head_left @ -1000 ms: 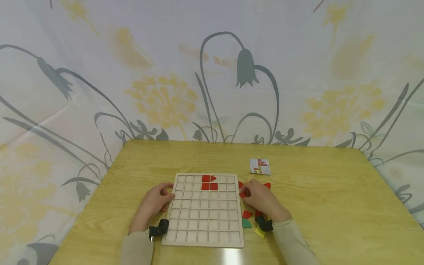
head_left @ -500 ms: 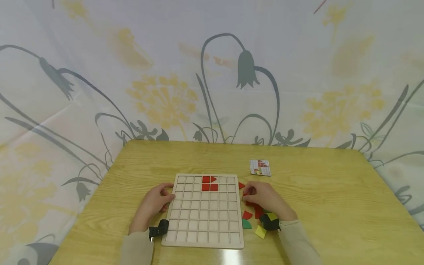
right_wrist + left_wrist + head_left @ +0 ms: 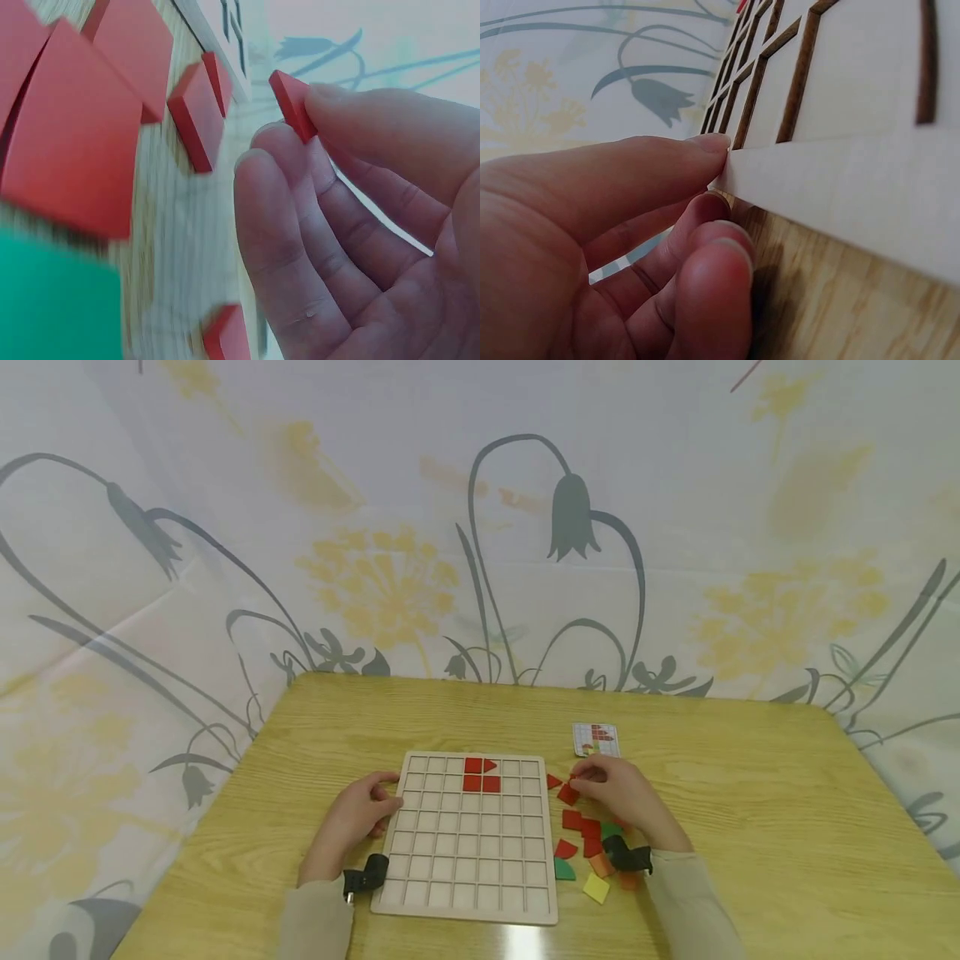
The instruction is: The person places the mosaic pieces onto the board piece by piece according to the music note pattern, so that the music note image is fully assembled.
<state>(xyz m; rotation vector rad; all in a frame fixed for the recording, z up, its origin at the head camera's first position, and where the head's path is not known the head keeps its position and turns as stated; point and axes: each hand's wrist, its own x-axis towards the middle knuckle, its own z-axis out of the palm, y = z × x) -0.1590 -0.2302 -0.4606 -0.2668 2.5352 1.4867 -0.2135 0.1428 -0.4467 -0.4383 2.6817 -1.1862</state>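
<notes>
My left hand (image 3: 358,810) holds the left edge of a wooden grid board (image 3: 453,843); the left wrist view shows the thumb (image 3: 697,150) on its rim and the other fingers curled against its side. To the right of the board, my right hand (image 3: 622,789) pinches a small red tile (image 3: 294,105) between thumb and fingers, raised over the table. Part of that tile is hidden by the thumb. On the board's upper rows sit three red square tiles (image 3: 472,783) and a red triangle tile (image 3: 490,766).
Loose red tiles (image 3: 572,819), a green rounded tile (image 3: 564,869), a yellow square tile (image 3: 596,887) and orange tiles (image 3: 601,865) lie right of the board. A pattern card (image 3: 596,737) lies behind my right hand, which overlaps its lower edge. A patterned cloth (image 3: 420,485) hangs behind the table.
My right hand has moved right and slightly back from the board's edge, uncovering more loose tiles, and a red tile shows in its fingers. The left hand stays on the board's edge.
</notes>
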